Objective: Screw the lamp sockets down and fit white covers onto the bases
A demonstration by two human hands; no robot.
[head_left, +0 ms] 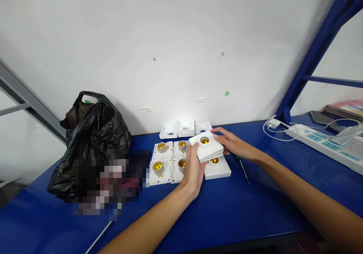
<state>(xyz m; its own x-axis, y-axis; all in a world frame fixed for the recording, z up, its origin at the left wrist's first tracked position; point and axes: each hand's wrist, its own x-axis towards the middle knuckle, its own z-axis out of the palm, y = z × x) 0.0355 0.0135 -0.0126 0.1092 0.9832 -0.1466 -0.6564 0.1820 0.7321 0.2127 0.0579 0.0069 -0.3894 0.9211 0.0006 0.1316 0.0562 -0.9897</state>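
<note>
From the head view, my left hand (pixel 194 169) and right hand (pixel 235 145) both grip one lamp socket (pixel 206 146) above the bench (pixel 227 208). Five open sockets (pixel 167 161) lie unclosed; three covers (pixel 185 127) wait behind.

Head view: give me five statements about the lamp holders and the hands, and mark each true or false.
1. Both hands hold one white lamp holder above the table. True: the left hand and right hand grip its opposite sides.
2. The table is red. False: it is blue.
3. A black plastic bag sits left of the lamp holders. True.
4. The screwdriver is in the right hand. False: it lies on the table beside that hand.
5. The power strip lies at the left. False: it lies at the right.
</note>
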